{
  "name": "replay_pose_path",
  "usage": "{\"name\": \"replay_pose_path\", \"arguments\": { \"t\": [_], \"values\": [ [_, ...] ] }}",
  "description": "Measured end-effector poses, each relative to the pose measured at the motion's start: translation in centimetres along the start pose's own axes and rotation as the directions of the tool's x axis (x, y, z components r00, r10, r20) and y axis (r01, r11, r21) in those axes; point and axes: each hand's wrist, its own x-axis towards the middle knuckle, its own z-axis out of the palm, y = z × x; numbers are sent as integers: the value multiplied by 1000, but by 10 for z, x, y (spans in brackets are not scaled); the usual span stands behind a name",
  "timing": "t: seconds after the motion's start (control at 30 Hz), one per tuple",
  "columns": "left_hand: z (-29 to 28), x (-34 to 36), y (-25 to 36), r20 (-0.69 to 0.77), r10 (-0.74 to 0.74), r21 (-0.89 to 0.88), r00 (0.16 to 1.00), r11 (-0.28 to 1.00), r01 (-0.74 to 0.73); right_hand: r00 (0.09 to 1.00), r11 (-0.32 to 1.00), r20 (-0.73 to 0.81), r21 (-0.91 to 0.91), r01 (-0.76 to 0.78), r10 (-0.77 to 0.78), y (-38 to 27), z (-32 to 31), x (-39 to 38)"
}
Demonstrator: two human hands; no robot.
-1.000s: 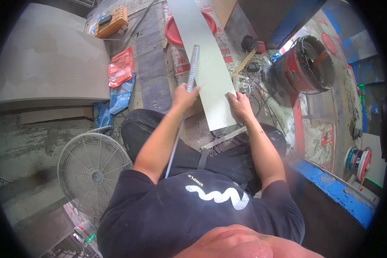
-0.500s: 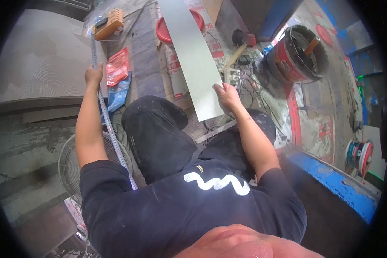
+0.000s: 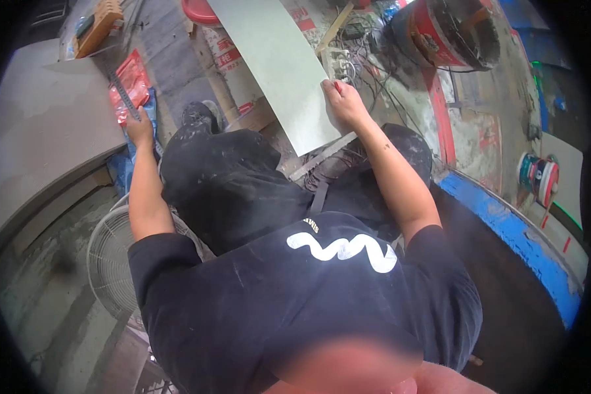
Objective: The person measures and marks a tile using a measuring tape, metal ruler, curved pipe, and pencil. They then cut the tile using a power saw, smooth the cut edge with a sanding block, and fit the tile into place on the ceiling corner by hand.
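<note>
My left hand (image 3: 140, 128) is closed around a long silver measuring strip (image 3: 121, 88), held out over the red plastic bag (image 3: 132, 72) and the blue bag beneath it at the left. My right hand (image 3: 345, 105) grips the right edge of a long pale panel (image 3: 269, 65) near its lower end, with a small red item at the fingers that I cannot make out. The panel lies lengthwise away from me, partly over a red round lid or basin (image 3: 197, 10). The near end of the strip is hidden behind my left forearm.
A large grey slab (image 3: 46, 125) is at left, above a fan (image 3: 111, 253). An orange toothed tool (image 3: 95, 33) lies far left. A mortar bucket (image 3: 440, 36), power strips with cables (image 3: 338, 65), a smaller bucket (image 3: 538, 177) and a blue-painted ledge (image 3: 499, 230) are to the right.
My left hand has swung leftward from beside the panel with the measuring strip. My right hand still grips the panel. The surroundings sit higher and somewhat leftward in the view.
</note>
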Motion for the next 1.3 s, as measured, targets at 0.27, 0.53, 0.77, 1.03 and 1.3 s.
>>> {"name": "replay_pose_path", "arguments": {
  "t": [0.27, 0.53, 0.77, 1.03, 1.3],
  "values": [
    [94, -15, -37, 347, -87, -50, 934, 993, 111, 997, 994, -80, -108, 11, -20, -5, -8, 40],
    [69, 13, 21, 378, -4, -261, 926, 959, 111, 994, 972, -110, -234, -35, 10, -71, 11, 48],
    [38, 160, 147, 402, 47, -595, 915, 773, 221, 993, 972, -106, -226, -70, 47, -113, 25, 71],
    [155, 338, 287, 449, 13, -626, 893, 718, 304, 971, 936, -194, -297, -190, 136, -105, 37, 72],
    [217, 445, 327, 667, -61, -649, 743, 442, 619, 959, 927, -283, -358, -114, 9, -115, 55, 73]
  ]
}}
